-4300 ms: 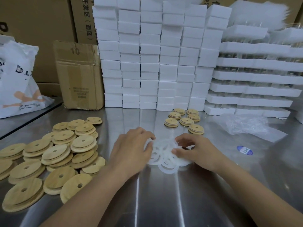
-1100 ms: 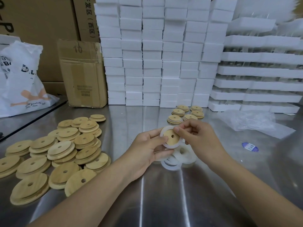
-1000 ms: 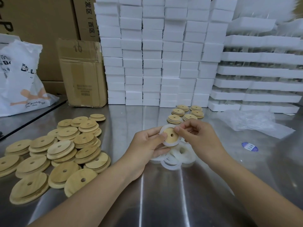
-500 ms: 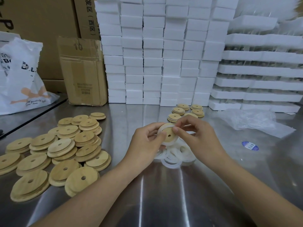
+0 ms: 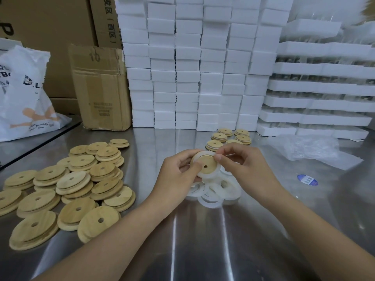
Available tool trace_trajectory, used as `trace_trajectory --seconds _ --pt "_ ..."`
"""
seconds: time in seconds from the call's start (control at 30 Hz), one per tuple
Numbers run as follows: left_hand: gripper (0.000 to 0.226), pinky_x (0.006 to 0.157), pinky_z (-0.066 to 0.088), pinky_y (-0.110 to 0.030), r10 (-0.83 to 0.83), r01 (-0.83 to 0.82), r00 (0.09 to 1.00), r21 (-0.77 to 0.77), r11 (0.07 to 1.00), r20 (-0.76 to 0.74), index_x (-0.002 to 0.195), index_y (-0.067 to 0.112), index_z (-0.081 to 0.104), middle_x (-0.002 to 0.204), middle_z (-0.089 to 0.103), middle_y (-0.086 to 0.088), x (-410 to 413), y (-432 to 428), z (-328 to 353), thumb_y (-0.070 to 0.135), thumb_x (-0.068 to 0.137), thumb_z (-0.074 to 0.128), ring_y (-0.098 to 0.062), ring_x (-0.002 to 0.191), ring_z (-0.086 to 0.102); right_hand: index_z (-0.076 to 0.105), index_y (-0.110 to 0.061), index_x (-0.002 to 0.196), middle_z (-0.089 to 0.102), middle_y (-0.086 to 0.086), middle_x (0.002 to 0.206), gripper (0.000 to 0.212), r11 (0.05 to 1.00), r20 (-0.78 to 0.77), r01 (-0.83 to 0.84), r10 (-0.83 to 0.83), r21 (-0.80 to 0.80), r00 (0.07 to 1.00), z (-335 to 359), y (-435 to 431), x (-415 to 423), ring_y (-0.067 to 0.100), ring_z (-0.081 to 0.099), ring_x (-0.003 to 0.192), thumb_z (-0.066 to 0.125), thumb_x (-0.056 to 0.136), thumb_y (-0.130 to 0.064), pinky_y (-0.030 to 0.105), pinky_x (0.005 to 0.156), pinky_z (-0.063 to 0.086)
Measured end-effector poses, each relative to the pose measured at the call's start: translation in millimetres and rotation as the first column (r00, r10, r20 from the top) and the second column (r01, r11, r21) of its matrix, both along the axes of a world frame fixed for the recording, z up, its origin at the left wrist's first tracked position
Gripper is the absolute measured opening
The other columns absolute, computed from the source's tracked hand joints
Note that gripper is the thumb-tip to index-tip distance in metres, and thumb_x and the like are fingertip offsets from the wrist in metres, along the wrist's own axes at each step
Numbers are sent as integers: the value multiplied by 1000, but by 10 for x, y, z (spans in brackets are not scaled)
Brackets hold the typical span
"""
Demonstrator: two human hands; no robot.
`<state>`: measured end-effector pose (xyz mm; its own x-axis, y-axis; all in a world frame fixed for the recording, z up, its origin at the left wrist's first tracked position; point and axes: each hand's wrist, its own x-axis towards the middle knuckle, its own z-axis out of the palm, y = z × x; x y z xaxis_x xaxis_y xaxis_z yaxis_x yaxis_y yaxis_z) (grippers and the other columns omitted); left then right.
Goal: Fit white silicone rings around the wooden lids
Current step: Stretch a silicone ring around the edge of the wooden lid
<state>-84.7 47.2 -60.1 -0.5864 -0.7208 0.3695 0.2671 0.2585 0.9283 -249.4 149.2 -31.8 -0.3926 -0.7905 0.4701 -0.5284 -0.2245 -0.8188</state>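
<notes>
Head view: left hand grips wooden lid; cardboard box reads 10.

Round pale-tan wooden lids, faint grain (some lighter, some honey-toned). Milky-white silicone rings. Silver steel tabletop, streaked reflections. Plain white foam blocks. Brown cardboard box. White plastic bag, black lettering, orange motif. Blue oval sticker.
</notes>
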Motion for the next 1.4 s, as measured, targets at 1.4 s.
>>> trace_trajectory --seconds 1.4 --pt "15 69 68 -35 28 -13 998 234 972 -60 114 17 77 101 83 -8 33 -39 58 10 103 70 -27 92 82 74 -5 88 80 15 92 12 971 298 -111 44 211 954 56 53 -86 24 80 90 71 99 -10 29 79 65"
